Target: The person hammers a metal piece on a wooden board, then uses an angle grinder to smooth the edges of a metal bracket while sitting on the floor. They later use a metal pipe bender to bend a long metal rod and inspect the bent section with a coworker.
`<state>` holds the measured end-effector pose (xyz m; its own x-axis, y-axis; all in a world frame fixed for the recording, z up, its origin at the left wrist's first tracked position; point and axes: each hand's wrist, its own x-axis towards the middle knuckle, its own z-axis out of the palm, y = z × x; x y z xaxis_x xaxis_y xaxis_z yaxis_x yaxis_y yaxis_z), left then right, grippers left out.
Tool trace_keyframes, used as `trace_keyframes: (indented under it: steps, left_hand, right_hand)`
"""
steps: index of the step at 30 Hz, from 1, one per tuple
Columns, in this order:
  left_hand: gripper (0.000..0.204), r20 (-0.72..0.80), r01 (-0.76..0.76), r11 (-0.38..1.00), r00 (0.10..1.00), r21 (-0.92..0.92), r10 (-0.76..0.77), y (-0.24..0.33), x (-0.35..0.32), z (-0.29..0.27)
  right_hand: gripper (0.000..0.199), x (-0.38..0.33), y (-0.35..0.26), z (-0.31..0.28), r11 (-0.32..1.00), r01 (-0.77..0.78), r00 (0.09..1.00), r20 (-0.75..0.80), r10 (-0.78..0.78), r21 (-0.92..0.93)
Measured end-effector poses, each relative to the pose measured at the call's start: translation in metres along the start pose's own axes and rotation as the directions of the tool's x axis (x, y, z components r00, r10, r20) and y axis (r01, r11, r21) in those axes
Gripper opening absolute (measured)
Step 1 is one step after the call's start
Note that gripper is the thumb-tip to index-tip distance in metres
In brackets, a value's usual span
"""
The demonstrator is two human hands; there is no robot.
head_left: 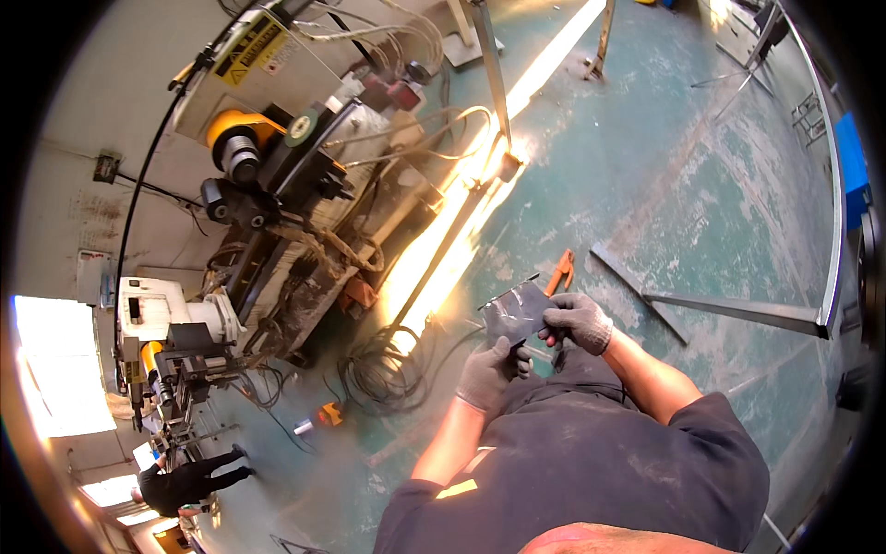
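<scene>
In front of my body, both gloved hands hold a dark grey, flat, roughly square piece (515, 312) with glossy streaks. I cannot tell whether it is a plate or a pouch. My left hand (489, 374) grips its lower edge, thumb up against it. The fingers of my right hand (579, 321) close on its right side. Both hands wear grey gloves. A thin dark rod-like edge shows along the top of the piece. Just beyond my right hand is an orange clamp-like tool (561, 269), perhaps a welding clamp.
A machine (286, 175) with hoses and cables stands at the left. Coiled cable (383, 369) lies on the green floor near an orange tool (329, 414). A metal frame (738, 309) stands at the right. Another person (189, 482) is at the far lower left.
</scene>
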<state>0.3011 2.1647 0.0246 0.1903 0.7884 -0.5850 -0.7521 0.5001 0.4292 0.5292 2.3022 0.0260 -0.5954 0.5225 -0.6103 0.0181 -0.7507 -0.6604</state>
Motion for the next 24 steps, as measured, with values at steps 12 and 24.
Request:
trace_keyframes:
  steps: [12,24]
  left_hand:
    - [0.048,-0.16,-0.29,0.923,0.928,0.255,0.336,0.101,-0.021,-0.031]
    - [0.032,-0.522,-0.249,0.965,0.814,0.079,0.253,0.169,0.032,-0.117]
  right_hand:
    - [0.035,0.087,-0.104,0.099,0.857,0.203,0.954,0.293,-0.064,-0.473]
    - [0.051,0.378,-0.272,0.084,0.585,0.158,0.924,-0.089,-0.372,-0.796]
